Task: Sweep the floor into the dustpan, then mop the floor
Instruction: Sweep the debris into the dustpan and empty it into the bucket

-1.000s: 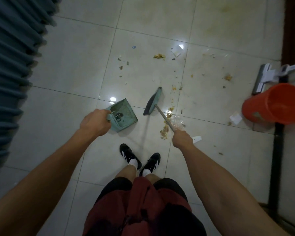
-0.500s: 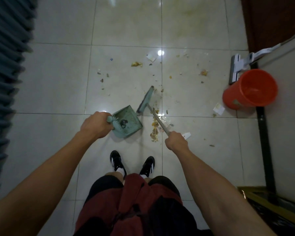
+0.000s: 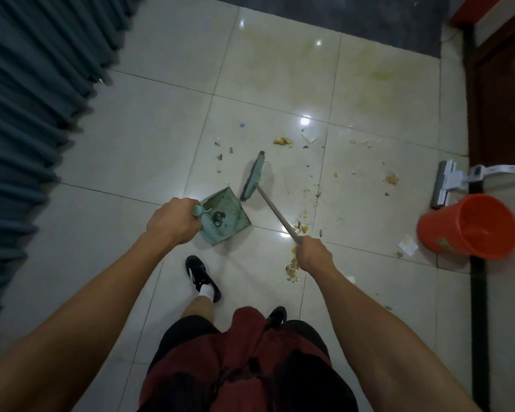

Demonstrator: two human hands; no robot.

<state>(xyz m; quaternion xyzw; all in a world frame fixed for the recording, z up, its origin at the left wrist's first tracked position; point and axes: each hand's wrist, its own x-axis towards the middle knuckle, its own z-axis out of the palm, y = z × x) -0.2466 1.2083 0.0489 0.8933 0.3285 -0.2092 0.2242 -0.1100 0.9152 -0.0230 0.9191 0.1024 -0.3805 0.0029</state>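
Note:
My left hand (image 3: pixel 173 221) grips the handle of a teal dustpan (image 3: pixel 225 214), which sits on the pale floor tiles with a dark bit of dirt inside. My right hand (image 3: pixel 311 253) grips the metal handle of a teal broom (image 3: pixel 254 176); its head stands just beyond the dustpan's far right corner. Yellowish food crumbs (image 3: pixel 299 228) lie right of the broom handle and near my right hand. More scraps (image 3: pixel 282 141) are scattered further out, with paper bits among them.
An orange bucket (image 3: pixel 470 227) stands at the right, next to a white flat mop (image 3: pixel 445 181) leaning on a dark door frame. Teal curtains (image 3: pixel 33 93) hang at the left. A yellowish stain (image 3: pixel 366 81) marks the far tiles. My feet in black shoes (image 3: pixel 201 275) stand behind the dustpan.
The broom head has swung left, away from the crumb pile toward the dustpan's far edge. My view has lifted and my left foot has stepped forward. Both hands keep their hold.

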